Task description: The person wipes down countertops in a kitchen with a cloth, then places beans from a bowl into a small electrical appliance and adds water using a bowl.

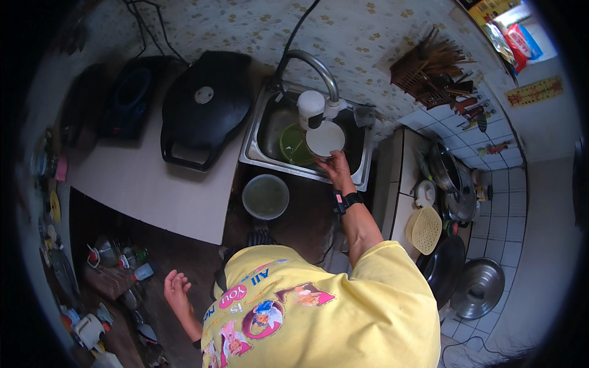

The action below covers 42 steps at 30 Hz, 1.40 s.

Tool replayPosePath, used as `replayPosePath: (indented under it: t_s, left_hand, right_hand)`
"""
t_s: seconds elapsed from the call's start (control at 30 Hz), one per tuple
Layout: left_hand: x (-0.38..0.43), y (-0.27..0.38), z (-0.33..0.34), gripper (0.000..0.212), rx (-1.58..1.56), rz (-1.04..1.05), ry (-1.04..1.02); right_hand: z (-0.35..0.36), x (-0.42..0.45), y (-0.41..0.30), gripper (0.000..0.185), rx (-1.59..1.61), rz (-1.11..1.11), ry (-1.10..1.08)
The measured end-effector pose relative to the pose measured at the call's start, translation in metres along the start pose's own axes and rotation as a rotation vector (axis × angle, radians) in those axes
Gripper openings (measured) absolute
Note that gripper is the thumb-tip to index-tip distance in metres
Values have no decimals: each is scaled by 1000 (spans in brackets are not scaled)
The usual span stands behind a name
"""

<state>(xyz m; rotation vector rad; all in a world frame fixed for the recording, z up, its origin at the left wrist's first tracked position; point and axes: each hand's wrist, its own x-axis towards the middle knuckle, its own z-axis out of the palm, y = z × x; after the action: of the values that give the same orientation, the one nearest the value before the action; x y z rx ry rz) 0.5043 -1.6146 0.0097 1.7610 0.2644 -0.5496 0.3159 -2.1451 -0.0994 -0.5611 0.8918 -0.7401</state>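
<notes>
My right hand [335, 168] holds a white bowl [326, 139] by its near rim, over the stainless steel sink [263, 162]. The bowl is just below the white filter [311, 106] on the curved metal faucet [320, 69]. A green basin or strainer [294, 145] lies in the sink, partly behind the bowl. My left hand [177, 283] is away at the lower left, fingers loosely bent, holding nothing. Between the sink and my body stands a round metal basin [265, 197] with cloudy liquid in it.
A black electric griddle [207, 110] and an induction cooker [131, 94] stand on the light counter [193, 198] at left. On the tiled counter at right are a yellow woven basket [424, 230], pots and lids. Bottles [108, 253] stand low at left. Chopsticks fill a wall rack [418, 83].
</notes>
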Motion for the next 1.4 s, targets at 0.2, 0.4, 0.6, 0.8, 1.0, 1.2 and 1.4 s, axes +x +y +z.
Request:
replayPosePath:
  t_s: [0.2, 0.4, 0.6, 0.8, 1.0, 1.2, 1.4]
  left_hand:
    - [-1, -15, -14, 23, -76, -22, 15]
    - [-1, -36, -50, 24, -135, -14, 7]
    - [-1, -72, -123, 24, -237, -4, 63]
    - [-19, -103, -216, 25, -366, 25, 189]
    - [-77, -131, -318, 24, -472, 60, 395]
    - [-119, -157, -366, 24, -591, 110, 632]
    - [-142, -202, -392, 22, -737, 108, 821]
  right_hand:
    - [-3, -19, 8, 53, -29, 8, 3]
    - [12, -69, 16, 53, -150, -17, -66]
    - [80, -148, 43, 49, -236, 8, -95]
    - [171, -220, 117, 52, -383, 120, -384]
    - [281, -293, 228, 55, -517, 262, -735]
    - [407, -378, 337, 62, -772, 363, -1075]
    - [511, -471, 449, 63, -826, 428, -1356]
